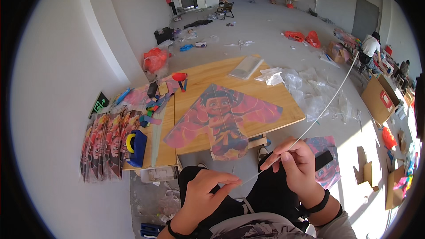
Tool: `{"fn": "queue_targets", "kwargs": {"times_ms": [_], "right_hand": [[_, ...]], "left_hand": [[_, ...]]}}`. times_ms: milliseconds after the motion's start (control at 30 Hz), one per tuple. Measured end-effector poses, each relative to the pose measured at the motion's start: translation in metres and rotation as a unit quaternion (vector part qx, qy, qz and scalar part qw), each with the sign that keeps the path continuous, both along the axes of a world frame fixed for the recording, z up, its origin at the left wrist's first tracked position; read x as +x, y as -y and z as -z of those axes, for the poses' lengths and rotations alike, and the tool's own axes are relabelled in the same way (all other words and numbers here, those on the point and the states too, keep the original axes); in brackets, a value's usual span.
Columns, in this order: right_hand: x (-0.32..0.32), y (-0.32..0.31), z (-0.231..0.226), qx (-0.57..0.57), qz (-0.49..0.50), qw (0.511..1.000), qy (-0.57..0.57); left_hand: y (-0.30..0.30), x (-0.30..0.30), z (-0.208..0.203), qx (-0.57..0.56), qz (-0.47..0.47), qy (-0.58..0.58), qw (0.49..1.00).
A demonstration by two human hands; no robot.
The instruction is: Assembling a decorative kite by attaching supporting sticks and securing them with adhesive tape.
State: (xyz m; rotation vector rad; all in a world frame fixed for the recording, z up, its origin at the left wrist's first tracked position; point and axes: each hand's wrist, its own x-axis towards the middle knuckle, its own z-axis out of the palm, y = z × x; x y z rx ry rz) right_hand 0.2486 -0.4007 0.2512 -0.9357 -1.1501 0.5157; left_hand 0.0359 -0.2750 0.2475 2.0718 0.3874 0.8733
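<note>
A long thin white rod [338,90] bows up and away to the far right from between my hands. My left hand [206,194] pinches at its near end between thumb and fingertips, above my lap. Farther along, my right hand [299,166] grips the rod with thumb and bent fingers. Just beyond both hands, a printed kite sheet [221,121] with a cartoon figure and red-purple wings lies flat on the wooden table [192,79]. Its lower tip hangs over the near edge.
On the table's left are a blue tape dispenser [138,149], pale thin strips [158,137] and packed printed sheets [104,146]. Clear plastic sleeves [246,67] lie at the back. Crumpled film [305,90] and a cardboard box [380,99] stand right; a person [371,46] works beyond.
</note>
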Motion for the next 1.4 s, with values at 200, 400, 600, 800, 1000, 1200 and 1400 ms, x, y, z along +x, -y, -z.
{"fn": "queue_targets", "kwargs": {"times_ms": [200,400,600,800,1000,1200,1400], "right_hand": [[0.001,0.0,0.002,-0.015,-0.006,1.0,0.008],[0.005,-0.004,0.006,-0.031,-0.01,0.999,0.003],[0.002,-0.007,0.009,-0.087,-0.022,0.987,0.132],[-0.005,-0.005,0.048,-0.178,-0.145,0.973,-0.033],[-0.012,-0.019,0.088,-0.144,-0.251,0.906,-0.309],[-0.017,-0.062,0.132,-0.094,-0.025,0.962,-0.257],[-0.003,-0.103,0.155,-0.11,0.078,0.948,-0.289]], "left_hand": [[-0.003,0.002,0.002,0.05,0.03,-0.037,0.998],[-0.002,0.004,0.007,-0.012,0.045,-0.052,0.998],[-0.006,0.007,0.018,-0.098,0.053,-0.051,0.992],[-0.015,0.011,0.026,-0.138,0.14,-0.016,0.98],[-0.03,0.021,0.07,-0.229,0.188,0.08,0.952],[-0.024,0.067,0.135,-0.618,0.086,0.244,0.742],[-0.053,0.108,0.157,-0.638,0.02,0.193,0.745]]}}
